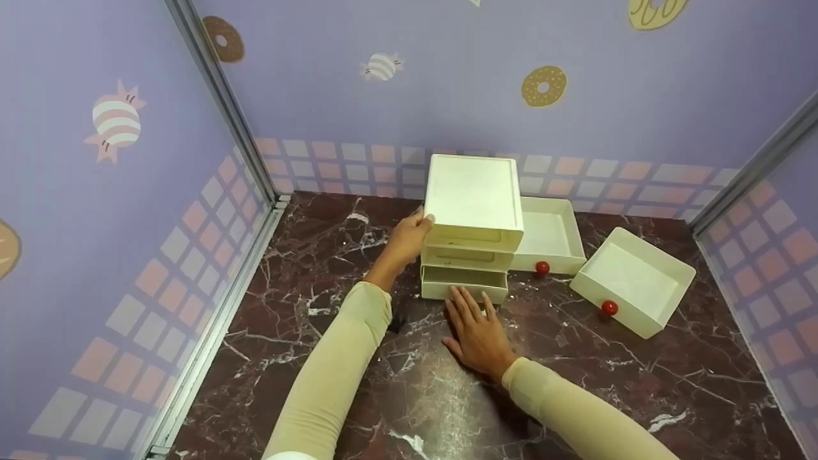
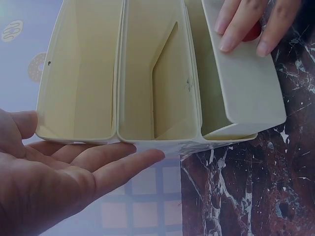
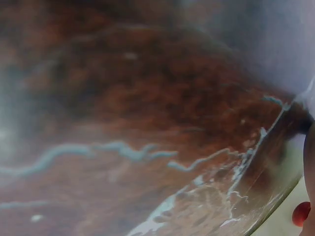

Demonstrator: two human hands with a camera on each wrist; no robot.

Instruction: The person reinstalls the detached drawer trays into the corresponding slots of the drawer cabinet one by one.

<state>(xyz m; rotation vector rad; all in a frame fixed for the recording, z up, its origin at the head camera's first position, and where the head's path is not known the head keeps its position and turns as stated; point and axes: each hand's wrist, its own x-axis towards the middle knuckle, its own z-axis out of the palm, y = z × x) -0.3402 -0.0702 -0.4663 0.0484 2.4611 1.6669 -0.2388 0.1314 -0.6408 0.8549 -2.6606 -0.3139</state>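
A cream drawer cabinet (image 1: 473,191) stands upright on the marbled table, its two upper slots without drawers. My left hand (image 1: 409,239) holds its left side near the top, thumb at the top edge and fingers along the side wall (image 2: 106,167). The bottom drawer (image 1: 434,291) sits in the lowest slot, pulled out a little. My right hand (image 1: 479,332) rests extended fingers on that drawer's front; a red knob (image 2: 253,32) shows between them in the left wrist view. In the right wrist view only a sliver of the hand (image 3: 310,167) shows.
Two loose cream drawers with red knobs lie to the right: one drawer (image 1: 549,233) beside the cabinet, the other drawer (image 1: 639,275) turned at an angle further right. Patterned walls (image 1: 383,115) enclose the dark marbled table (image 1: 268,358) at the back and both sides.
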